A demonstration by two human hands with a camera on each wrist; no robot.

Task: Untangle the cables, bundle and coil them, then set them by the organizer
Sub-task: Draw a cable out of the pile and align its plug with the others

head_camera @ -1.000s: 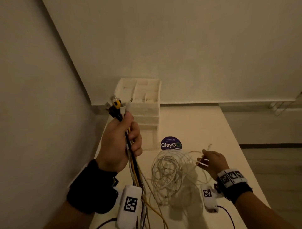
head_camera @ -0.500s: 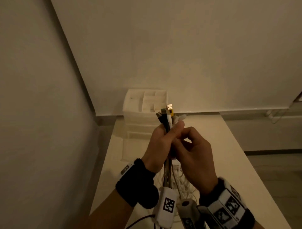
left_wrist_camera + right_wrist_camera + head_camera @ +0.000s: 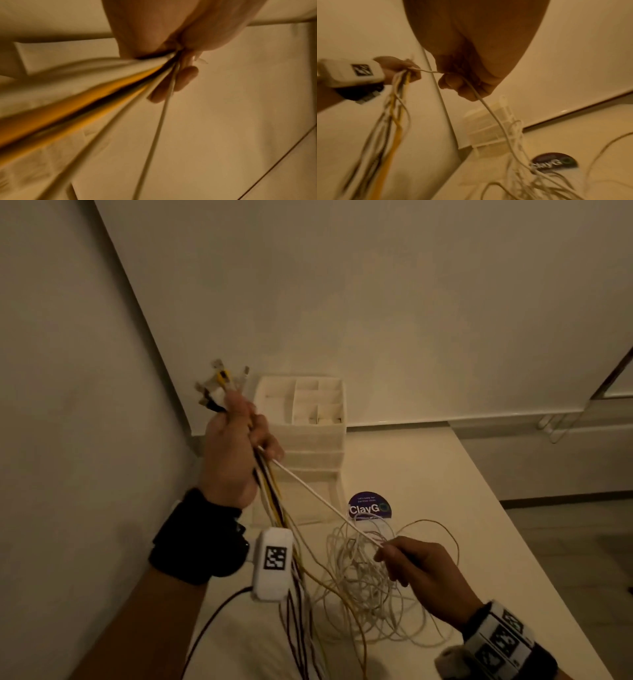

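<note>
Several cables (image 3: 270, 494) in white, yellow and black are bunched in the left hand (image 3: 233, 453), raised at about ten o'clock in the head view, its grip wrapped tight around them so their plug ends (image 3: 219, 385) fan out above the fist and the rest hangs down past the wrist. One white cable (image 3: 318, 494) runs taut from that fist toward four o'clock to the right hand (image 3: 421, 573), whose grip pinches it between thumb and fingertips (image 3: 452, 82) just above the desk (image 3: 428, 474). Below and around the right hand lies a loose tangle of pale cables (image 3: 370, 587) on the desk. At twelve o'clock from the tangle, against the wall, stands the white organizer (image 3: 308, 433) with open compartments on top. Between organizer and tangle sits a round dark sticker (image 3: 370, 506), partly overlapped by loops of cable.
</note>
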